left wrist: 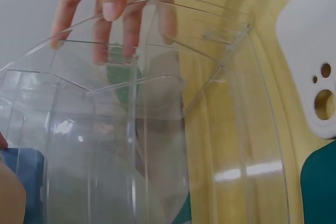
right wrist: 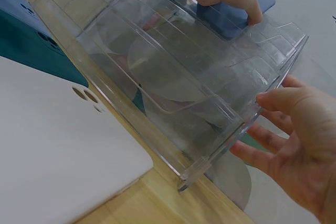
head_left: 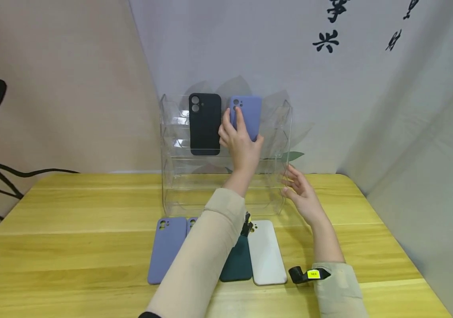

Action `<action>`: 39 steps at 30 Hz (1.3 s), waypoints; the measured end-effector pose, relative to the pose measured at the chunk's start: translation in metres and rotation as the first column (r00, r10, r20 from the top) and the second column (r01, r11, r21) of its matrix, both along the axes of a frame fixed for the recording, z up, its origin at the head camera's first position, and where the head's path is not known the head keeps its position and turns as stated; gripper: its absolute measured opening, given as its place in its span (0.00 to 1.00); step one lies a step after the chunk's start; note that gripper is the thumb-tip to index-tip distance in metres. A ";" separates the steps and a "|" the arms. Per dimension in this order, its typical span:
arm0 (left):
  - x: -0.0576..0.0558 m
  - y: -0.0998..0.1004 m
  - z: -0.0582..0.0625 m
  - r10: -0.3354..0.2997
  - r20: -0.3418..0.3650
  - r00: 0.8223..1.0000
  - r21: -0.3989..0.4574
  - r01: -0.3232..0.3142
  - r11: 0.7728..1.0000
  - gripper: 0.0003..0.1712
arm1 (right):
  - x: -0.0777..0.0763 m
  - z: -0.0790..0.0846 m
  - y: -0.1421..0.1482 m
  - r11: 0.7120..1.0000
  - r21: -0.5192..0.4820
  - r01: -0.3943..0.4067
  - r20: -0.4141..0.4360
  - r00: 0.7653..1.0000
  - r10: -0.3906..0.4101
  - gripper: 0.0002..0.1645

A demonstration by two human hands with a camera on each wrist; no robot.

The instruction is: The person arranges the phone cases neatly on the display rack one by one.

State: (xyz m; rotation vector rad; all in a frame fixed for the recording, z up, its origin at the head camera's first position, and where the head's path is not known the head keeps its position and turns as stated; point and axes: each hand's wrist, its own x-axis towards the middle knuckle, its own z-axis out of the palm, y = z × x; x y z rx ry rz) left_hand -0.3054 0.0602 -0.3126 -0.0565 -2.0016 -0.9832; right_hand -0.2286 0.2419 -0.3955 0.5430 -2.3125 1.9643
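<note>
My left hand (head_left: 242, 143) grips a lavender phone case (head_left: 252, 112) at the upper tier of a clear acrylic rack (head_left: 179, 176), thumb at its lower right edge and fingers over its left side and front. Immediately left of it, a black phone case (head_left: 205, 126) stands upright in the rack. My right hand (head_left: 303, 198) is at the rack's right side. In the right wrist view its thumb touches the side panel's edge, and the other fingers (right wrist: 270, 137) extend loosely along the outside. The left wrist view shows only a corner of the held case (left wrist: 32, 177).
In front of the rack lie another lavender case (head_left: 167, 251), a mostly hidden one beside it, a dark green case (head_left: 238, 263) and a white case (head_left: 268, 254). My left sleeve (head_left: 198, 260) covers part of this row. Behind the wooden table (head_left: 71, 247) hangs a pale curtain (head_left: 91, 88).
</note>
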 end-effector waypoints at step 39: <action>0.120 -0.050 0.006 -0.267 -0.026 0.963 0.003 0.267 0.964 0.52 | 0.002 0.001 -0.001 1.000 0.014 0.006 0.013 1.000 -0.006 0.40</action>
